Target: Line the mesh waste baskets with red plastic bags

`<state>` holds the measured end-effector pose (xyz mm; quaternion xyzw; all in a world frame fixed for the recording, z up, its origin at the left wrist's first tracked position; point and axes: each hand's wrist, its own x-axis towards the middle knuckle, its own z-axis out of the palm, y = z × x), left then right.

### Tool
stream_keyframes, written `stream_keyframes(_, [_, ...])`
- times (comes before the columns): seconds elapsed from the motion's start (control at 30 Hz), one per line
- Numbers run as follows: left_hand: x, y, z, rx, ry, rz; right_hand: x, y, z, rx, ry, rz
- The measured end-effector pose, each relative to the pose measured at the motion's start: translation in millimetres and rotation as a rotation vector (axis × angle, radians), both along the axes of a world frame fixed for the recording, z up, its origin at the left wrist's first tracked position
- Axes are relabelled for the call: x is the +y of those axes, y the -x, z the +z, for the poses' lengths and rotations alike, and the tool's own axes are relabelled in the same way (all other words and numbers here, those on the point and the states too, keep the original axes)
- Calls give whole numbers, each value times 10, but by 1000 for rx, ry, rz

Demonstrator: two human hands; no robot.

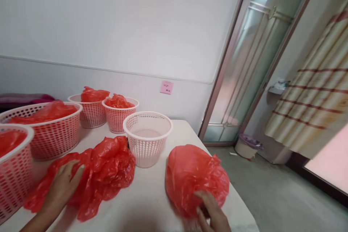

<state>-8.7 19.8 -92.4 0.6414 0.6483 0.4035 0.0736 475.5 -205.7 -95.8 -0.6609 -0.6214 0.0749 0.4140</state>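
Observation:
My left hand point(63, 181) rests on a crumpled red plastic bag point(111, 166) spread on the left part of the table, its fingers apart. At the right, the fingers of my right hand point(210, 210) are spread against the near side of a full, rounded red bag point(190, 174); they are not closed round it. Between and behind the two bags stands a white perforated basket point(148, 145) with nothing in it. What the rounded bag contains is hidden.
Several perforated baskets holding red bags stand at the left and back, among them a large one point(57, 137) and a small one point(118, 117). The white table point(146, 203) ends at the right, above the floor. A pink note point(166, 87) is on the wall.

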Motion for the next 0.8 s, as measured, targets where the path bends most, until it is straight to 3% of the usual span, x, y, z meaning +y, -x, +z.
stream_keyframes(0.07, [-179,-294,100,-22,-33,-86,110,-10,135,-20,-70,-118])
stream_keyframes(0.13, [-421,-742,256,-120,-40,-185,249,86,216,-25,-67,-139])
stream_keyframes(0.3, [-1073,-2169,658,-295,167,-554,429,708,181,-18,82,214])
stream_keyframes(0.37, [-1209,-2622,696,-290,234,-648,378,908,132,10,98,337])
stream_keyframes(0.43, [-1238,-2909,658,-303,266,-700,285,954,122,17,110,412])
stream_keyframes(0.53, [-1164,-3051,562,-380,290,-733,167,688,249,-18,130,338])
stream_keyframes(0.63, [-1102,-2997,532,-471,291,-717,182,202,487,-145,140,75])
stream_keyframes(0.8, [-1151,-2855,651,-608,293,-678,394,-379,710,-690,494,-165])
